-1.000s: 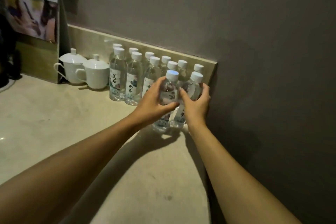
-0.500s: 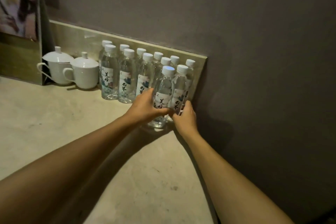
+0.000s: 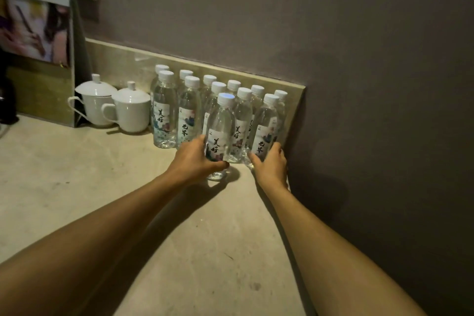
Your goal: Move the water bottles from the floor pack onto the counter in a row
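On the counter (image 3: 102,200), each hand (image 3: 195,159) (image 3: 272,164) grips a bottle (image 3: 220,131) (image 3: 264,131), hiding its base.

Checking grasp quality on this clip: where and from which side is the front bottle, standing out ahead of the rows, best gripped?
Probably around the labelled mid-body of the front bottle, from the open counter side. It stands upright, the packed bottles close off the back, and the cap is narrow. The left hand already grips it low there; the right hand holds the end bottle.
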Tool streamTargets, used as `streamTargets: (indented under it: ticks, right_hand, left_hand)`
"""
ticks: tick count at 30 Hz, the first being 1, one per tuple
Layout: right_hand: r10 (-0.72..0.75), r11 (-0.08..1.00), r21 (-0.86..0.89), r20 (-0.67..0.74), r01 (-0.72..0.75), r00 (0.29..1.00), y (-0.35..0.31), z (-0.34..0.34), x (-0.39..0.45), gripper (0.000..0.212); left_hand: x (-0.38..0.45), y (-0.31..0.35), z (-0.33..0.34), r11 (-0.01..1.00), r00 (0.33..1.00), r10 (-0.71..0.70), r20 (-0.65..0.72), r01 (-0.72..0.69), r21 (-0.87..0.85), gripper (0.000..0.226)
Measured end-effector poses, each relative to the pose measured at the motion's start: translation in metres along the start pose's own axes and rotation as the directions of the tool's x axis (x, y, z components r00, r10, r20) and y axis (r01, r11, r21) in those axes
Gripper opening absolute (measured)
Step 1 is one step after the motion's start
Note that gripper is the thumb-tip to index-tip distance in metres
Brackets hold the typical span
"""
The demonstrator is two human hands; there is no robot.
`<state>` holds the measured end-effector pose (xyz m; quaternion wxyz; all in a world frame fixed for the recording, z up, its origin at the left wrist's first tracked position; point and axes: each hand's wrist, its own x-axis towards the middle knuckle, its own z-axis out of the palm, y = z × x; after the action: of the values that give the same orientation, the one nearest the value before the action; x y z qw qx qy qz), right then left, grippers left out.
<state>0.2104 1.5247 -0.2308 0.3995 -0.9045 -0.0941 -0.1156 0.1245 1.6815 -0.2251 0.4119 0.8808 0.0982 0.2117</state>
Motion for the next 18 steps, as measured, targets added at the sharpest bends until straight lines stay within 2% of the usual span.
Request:
streamTargets:
  ticks: [18]
  right_hand:
    - [-0.041, 0.997, -0.066, 0.020, 0.042, 0.999, -0.003, 0.000, 0.006, 0.050]
  left_hand:
    - [0.000, -0.006, -0.015, 0.999, 1.000, -0.006, -0.017, 0.005, -0.032, 0.059]
